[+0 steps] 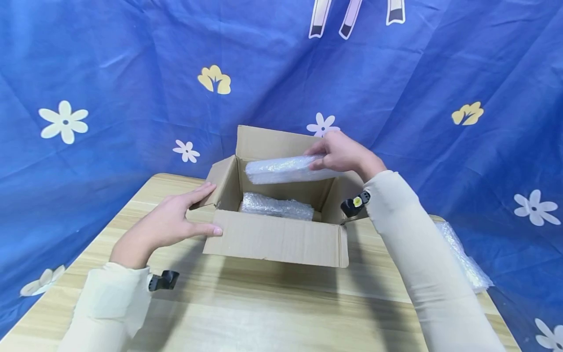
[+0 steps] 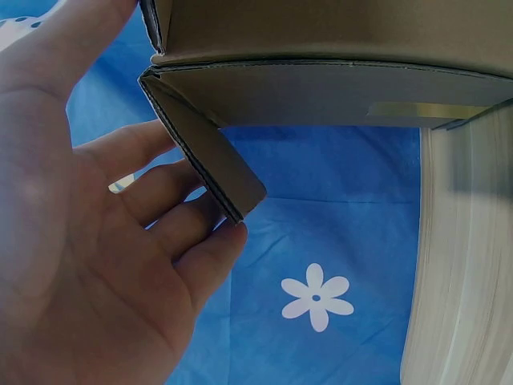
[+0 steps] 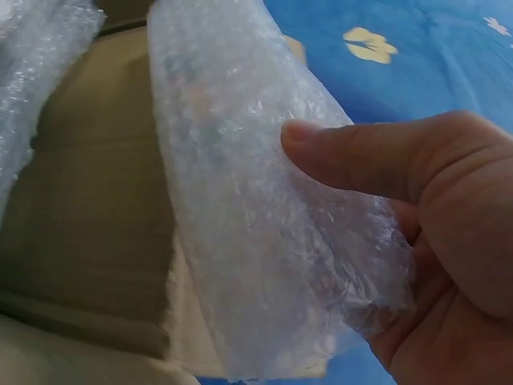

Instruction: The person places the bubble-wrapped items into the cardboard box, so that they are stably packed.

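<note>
An open cardboard box (image 1: 277, 239) stands on a wooden table (image 1: 246, 303). My right hand (image 1: 340, 154) grips a bubble-wrapped bundle (image 1: 286, 169) at its right end, holding it level above the box opening; the right wrist view shows the thumb (image 3: 361, 156) pressed on the bundle (image 3: 256, 233). A second bubble-wrapped bundle (image 1: 276, 206) lies inside the box on its floor. My left hand (image 1: 176, 222) rests against the box's left front corner with straight fingers, the thumb on the front flap. In the left wrist view the fingers (image 2: 160, 192) touch the side flap (image 2: 204, 152).
A blue flowered cloth (image 1: 110, 73) hangs behind and around the table. More bubble wrap (image 1: 466, 264) lies at the table's right edge, partly hidden by my right sleeve. Bare tabletop stretches in front of the box.
</note>
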### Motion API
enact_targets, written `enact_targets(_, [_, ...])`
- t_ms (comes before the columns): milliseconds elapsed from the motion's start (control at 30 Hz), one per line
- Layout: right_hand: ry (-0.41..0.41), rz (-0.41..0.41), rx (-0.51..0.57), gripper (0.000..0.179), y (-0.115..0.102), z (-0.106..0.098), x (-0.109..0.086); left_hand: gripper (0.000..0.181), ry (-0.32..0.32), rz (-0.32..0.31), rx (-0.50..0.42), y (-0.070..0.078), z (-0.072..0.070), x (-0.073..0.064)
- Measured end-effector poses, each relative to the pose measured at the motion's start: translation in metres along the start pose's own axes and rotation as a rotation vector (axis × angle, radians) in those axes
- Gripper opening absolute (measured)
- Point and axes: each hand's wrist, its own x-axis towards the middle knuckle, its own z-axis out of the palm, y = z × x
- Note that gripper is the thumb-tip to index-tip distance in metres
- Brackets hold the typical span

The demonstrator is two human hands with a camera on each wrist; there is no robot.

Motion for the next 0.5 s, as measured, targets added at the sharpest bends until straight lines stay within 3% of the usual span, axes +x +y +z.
enact_targets(500, [-0.138, -0.013, -0.086, 0.031, -0.006, 0.042, 0.032, 0.112, 0.001, -0.005, -0.011, 0.001, 0.001, 0.001])
